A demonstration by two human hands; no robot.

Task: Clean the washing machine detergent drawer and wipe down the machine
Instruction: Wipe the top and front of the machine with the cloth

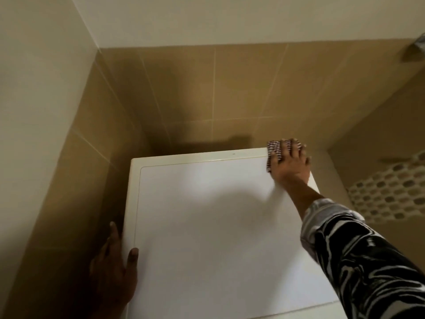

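The white top of the washing machine fills the middle of the view. At its far right corner my right hand presses a checked cloth flat against the top, fingers spread over it. My left hand rests against the machine's left edge, thumb on top and fingers along the side. The detergent drawer is out of view.
Tan tiled walls close in behind the machine and on its left, with a narrow dark gap on the left side. A white perforated basket stands to the right. A metal fitting shows at the upper right.
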